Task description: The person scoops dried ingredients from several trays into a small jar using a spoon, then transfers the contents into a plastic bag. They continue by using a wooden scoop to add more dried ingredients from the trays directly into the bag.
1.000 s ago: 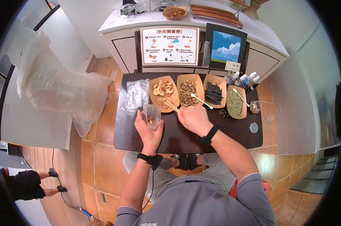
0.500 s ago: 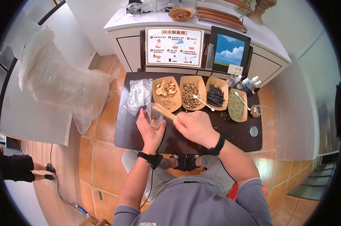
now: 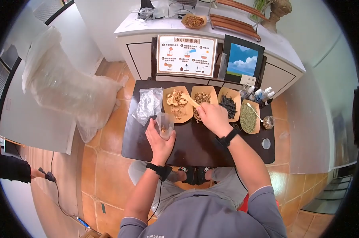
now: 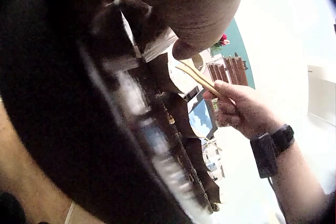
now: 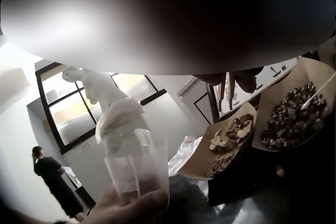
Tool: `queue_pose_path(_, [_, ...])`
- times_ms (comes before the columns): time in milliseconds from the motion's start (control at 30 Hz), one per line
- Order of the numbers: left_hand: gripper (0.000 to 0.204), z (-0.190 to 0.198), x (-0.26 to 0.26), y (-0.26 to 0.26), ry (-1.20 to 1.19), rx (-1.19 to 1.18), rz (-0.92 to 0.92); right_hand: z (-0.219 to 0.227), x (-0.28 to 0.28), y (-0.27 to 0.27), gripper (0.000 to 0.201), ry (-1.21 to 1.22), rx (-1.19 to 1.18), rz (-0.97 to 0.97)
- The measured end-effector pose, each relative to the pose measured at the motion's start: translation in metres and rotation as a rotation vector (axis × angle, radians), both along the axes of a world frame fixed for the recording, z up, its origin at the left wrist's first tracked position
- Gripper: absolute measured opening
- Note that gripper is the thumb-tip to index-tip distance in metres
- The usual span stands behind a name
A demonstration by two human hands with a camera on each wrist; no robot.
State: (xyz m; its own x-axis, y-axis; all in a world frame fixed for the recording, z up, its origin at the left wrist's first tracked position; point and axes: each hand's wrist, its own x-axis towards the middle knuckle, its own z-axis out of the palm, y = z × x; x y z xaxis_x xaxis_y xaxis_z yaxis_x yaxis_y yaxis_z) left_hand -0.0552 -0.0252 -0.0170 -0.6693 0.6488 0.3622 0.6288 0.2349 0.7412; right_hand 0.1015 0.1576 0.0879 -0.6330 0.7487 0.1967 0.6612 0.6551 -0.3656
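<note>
Orange-brown tiles (image 3: 104, 182) spread below us across the room; a white-topped counter (image 3: 128, 24) fills the far side, one bulky plastic-wrapped form (image 3: 68, 87) looms at the left, and one dark, glossy table (image 3: 199, 154) holds the centre; our right wrist view picks up one person in dark clothes (image 5: 54, 176) standing off in the background; now we count: one printed poster (image 3: 187, 54) and one black-bordered sky picture (image 3: 242, 59) propped behind the tabletop; four paper trays (image 3: 180, 89) in a row, bearing tan slices, brown bits, black sticks and green needles, plus one more tray (image 3: 194, 22) up on the counter; one crumpled clear bag (image 3: 148, 105) beside the row's left end.

Two hands at work: the left hand (image 3: 160, 147) curls round one clear cup (image 3: 169, 119), in front of the leftmost tray, a few brown pieces at its bottom; the right hand (image 3: 217, 118) pinches one pair of wooden tongs (image 3: 192, 101), two tips apart above that same tray; small bottles (image 3: 259, 95) crowd the back right, overlapping too much for us to count; then one jar (image 3: 268, 122), one round lid (image 3: 266, 143), and one white stick (image 3: 255, 112) across the green needles.
</note>
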Motion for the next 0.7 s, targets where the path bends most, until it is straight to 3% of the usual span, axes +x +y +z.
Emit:
queue_pose_path(300, [0.105, -0.004, -0.002, 0.002, 0.008, -0.011, 0.000, -0.033, -0.035, 0.030, 0.037, -0.130, -0.021, 0.003])
queue_pose_path(500, [0.103, 0.002, 0.001, 0.003, 0.033, -0.034, -0.005, -0.013, -0.013, 0.002, 0.039, -0.132, -0.131, 0.130])
queue_pose_path(700, [0.103, 0.001, 0.001, 0.003, 0.059, -0.036, 0.000, -0.013, -0.021, 0.012, 0.038, -0.017, -0.118, 0.040])
